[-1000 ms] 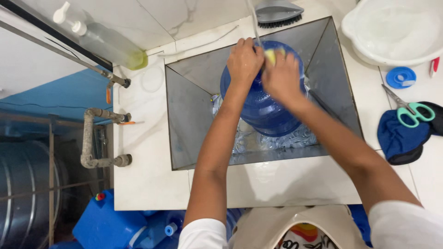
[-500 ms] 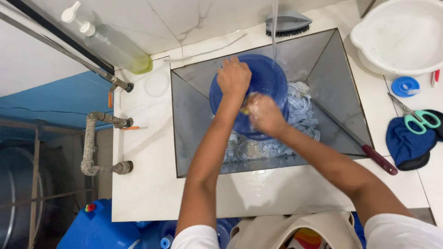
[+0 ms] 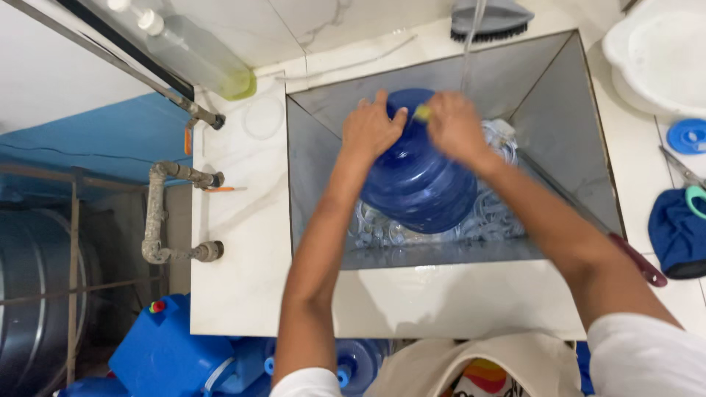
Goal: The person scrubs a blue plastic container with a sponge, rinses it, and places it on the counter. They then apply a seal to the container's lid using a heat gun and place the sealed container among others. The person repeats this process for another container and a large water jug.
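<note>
Both hands work on a big blue water jug [image 3: 419, 176] lying tilted in a steel sink [image 3: 559, 125]. The jug's long axis runs from the near, lower end, resting among wet clear plastic [image 3: 500, 213] on the sink floor, up toward the far wall; the raised end sits under the hands, so which end is neck and which is base cannot be told for sure. The left hand [image 3: 370, 131] lies flat on the upper left of the jug, fingers spread and pressed on the curved wall, bracing rather than clasping. The right hand [image 3: 456, 126] is on the upper right, fingers curled around something small and yellow-green [image 3: 421, 112] that shows between the two hands; it looks like a scrub pad, but motion blur hides the detail. Both hands touch the jug at the same far end, about level with one another, with the jug's body extending back toward the person beneath the forearms. A thin stream of water [image 3: 471, 44] falls just behind the right hand. Off the sink: a grey brush [image 3: 491, 18] at the back edge, a white basin [image 3: 662, 59] to the right, a dark blue cloth [image 3: 675, 231] on the counter, a clear bottle with yellowish liquid [image 3: 198, 55] at the back left.
</note>
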